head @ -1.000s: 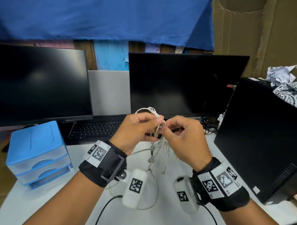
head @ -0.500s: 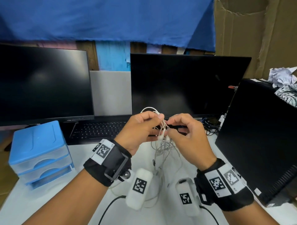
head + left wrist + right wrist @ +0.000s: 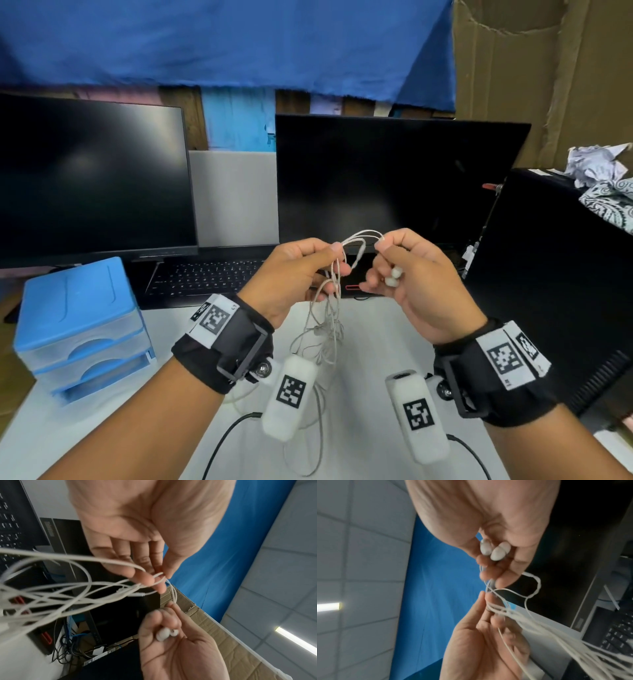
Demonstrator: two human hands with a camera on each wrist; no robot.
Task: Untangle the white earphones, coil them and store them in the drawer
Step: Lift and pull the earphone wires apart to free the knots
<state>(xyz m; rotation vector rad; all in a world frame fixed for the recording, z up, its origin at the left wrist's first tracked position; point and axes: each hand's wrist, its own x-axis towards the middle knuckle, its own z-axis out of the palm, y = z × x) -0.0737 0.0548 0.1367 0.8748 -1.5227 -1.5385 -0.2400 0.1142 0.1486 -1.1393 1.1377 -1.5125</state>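
Observation:
The white earphones (image 3: 331,310) are a tangle of thin cord held up above the desk between both hands. My left hand (image 3: 337,246) pinches several strands between thumb and fingertips (image 3: 159,588), and the tangle (image 3: 51,595) hangs down from it. My right hand (image 3: 380,245) pinches the cord's upper loop (image 3: 532,586) and keeps the two earbuds (image 3: 393,277) tucked against its palm (image 3: 494,550). The blue drawer unit (image 3: 78,325) stands at the desk's left edge, its drawers pushed in.
Two dark monitors (image 3: 89,181) (image 3: 387,178) and a black keyboard (image 3: 205,277) stand behind my hands. A black computer case (image 3: 555,274) fills the right side, with crumpled paper (image 3: 596,168) on top. Loose cord trails on the white desk (image 3: 356,346) below.
My hands have drawn apart, stretching a loop of cord between them. The two earbuds have come free of the tangle and now sit in my right hand.

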